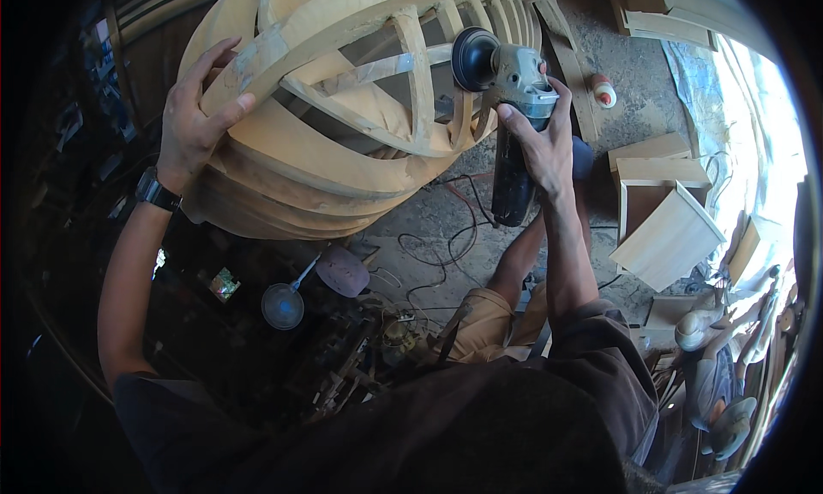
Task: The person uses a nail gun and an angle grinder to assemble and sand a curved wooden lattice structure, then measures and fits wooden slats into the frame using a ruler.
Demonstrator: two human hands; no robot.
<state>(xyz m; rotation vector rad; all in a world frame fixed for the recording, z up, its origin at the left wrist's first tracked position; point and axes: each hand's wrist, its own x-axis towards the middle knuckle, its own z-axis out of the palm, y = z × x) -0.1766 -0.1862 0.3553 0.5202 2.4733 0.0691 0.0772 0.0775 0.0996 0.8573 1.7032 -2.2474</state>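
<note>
A large curved wooden frame (326, 164), built of bent ribs and slats with gaps between them, fills the upper middle. My left hand (193, 117) grips its rim at the left, fingers over the far side and thumb on the near face. In my right hand (544, 138) is an angle grinder (514, 91) with a dark body hanging downward. Its round black pad (473, 59) is up against or just in front of the frame's right-hand slats; I cannot tell if they touch. The cord's exit from the grinder is hidden.
Cables (446, 254) lie looped on the concrete floor below the frame. A white bottle with a red cap (603, 93) lies to the right, near wooden box pieces (669, 237). A pinkish rounded object (343, 271) and a round pan-like item (283, 306) are below. Carved figures (720, 374) stand lower right.
</note>
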